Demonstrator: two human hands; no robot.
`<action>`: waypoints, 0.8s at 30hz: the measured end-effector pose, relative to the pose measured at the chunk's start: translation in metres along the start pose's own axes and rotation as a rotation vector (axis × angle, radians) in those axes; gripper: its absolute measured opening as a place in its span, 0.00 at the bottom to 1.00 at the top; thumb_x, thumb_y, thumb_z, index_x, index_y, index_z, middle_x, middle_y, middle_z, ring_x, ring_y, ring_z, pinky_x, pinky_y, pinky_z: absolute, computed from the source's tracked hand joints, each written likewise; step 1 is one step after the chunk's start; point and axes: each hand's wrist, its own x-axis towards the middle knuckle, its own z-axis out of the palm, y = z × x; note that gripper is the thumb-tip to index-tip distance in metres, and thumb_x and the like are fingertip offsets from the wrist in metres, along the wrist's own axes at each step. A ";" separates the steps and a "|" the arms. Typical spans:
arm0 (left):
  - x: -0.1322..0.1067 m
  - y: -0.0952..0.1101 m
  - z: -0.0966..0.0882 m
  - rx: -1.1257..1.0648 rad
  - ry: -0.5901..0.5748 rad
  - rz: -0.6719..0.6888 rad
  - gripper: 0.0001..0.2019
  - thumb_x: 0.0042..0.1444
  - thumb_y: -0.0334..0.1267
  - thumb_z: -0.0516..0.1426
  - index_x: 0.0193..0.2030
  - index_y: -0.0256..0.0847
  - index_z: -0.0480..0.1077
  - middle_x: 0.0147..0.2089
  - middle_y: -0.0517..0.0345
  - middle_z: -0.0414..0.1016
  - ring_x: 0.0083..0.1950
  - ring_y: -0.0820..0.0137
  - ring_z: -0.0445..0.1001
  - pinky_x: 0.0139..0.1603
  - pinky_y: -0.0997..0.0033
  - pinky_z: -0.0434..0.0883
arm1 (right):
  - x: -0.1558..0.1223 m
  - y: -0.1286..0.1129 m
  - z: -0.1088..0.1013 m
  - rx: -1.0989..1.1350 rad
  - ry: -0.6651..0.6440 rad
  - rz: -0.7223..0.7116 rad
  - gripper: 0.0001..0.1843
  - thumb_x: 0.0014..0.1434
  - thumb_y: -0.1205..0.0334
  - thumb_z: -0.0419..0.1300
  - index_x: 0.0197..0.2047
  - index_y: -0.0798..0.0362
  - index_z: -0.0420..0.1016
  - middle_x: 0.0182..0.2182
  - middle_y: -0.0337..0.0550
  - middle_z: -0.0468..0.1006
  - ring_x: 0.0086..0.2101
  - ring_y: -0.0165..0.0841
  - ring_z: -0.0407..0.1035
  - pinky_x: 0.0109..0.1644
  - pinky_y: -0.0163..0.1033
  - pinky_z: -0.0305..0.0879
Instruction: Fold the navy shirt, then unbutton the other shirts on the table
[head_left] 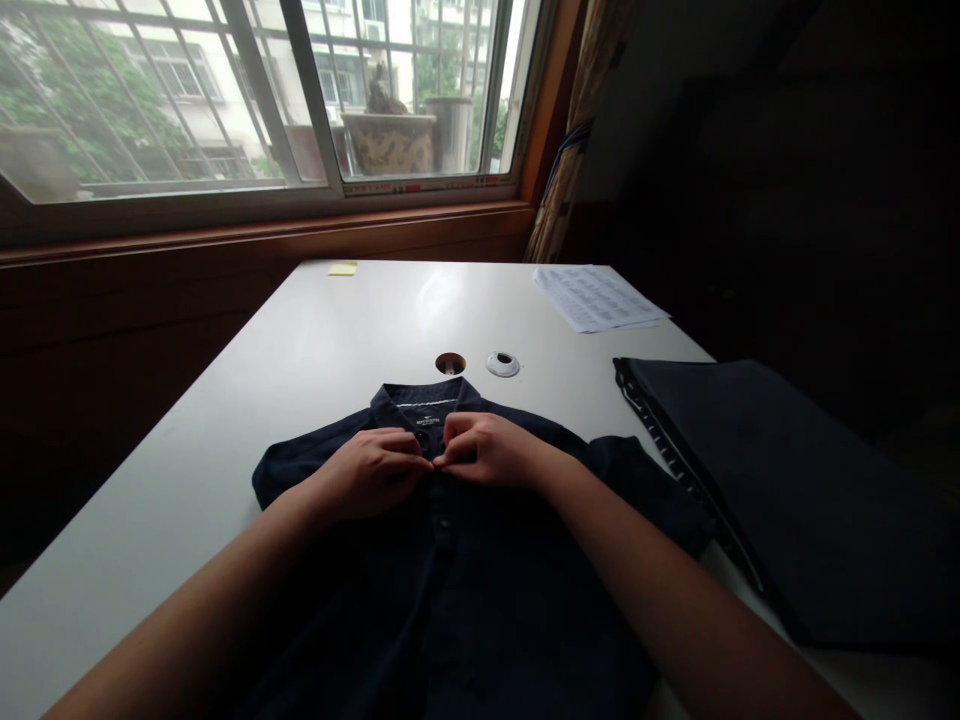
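Observation:
A dark navy button-up shirt [495, 590] lies front side up, its collar [384, 400] pointing away from me. My left hand [382, 468] and my right hand [484, 448] meet just below the collar, at the top of the front opening. Thumb and fingertips of each hand are pinched together on the shirt's front edges, and the fingertips of both hands almost touch. Any button between them is hidden by the fingers. Lower on the front, a small button [445, 524] shows faintly. One sleeve [281, 470] spreads to the left.
The shirt rests on a white table [247, 380]. Beyond the collar are a round cable hole [450, 364] and its loose white cover [503, 364]. A yellow sticky note [343, 269] and printed papers [596, 297] lie farther back. Dark folded fabric [780, 490] lies at right; a window [300, 100] is behind.

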 end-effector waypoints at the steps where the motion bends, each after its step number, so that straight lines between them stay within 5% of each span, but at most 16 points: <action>1: 0.000 0.000 0.000 -0.002 -0.001 -0.001 0.10 0.64 0.32 0.55 0.42 0.42 0.79 0.38 0.54 0.77 0.37 0.69 0.74 0.38 0.70 0.71 | 0.000 0.000 0.000 0.002 -0.002 0.001 0.05 0.59 0.62 0.66 0.33 0.51 0.85 0.34 0.42 0.77 0.32 0.29 0.71 0.35 0.34 0.67; 18: -0.001 -0.001 -0.001 -0.151 0.019 -0.019 0.10 0.63 0.32 0.57 0.45 0.44 0.80 0.39 0.52 0.76 0.39 0.69 0.76 0.38 0.73 0.73 | 0.001 0.000 -0.002 0.018 -0.017 0.015 0.03 0.57 0.65 0.68 0.34 0.50 0.85 0.33 0.41 0.76 0.32 0.30 0.71 0.36 0.35 0.67; 24: -0.004 -0.008 0.003 -0.239 0.034 -0.129 0.12 0.64 0.30 0.55 0.50 0.42 0.77 0.42 0.52 0.75 0.38 0.71 0.76 0.38 0.74 0.74 | 0.000 0.003 -0.002 0.090 -0.035 0.026 0.04 0.56 0.66 0.68 0.35 0.51 0.85 0.34 0.41 0.76 0.33 0.30 0.71 0.36 0.35 0.68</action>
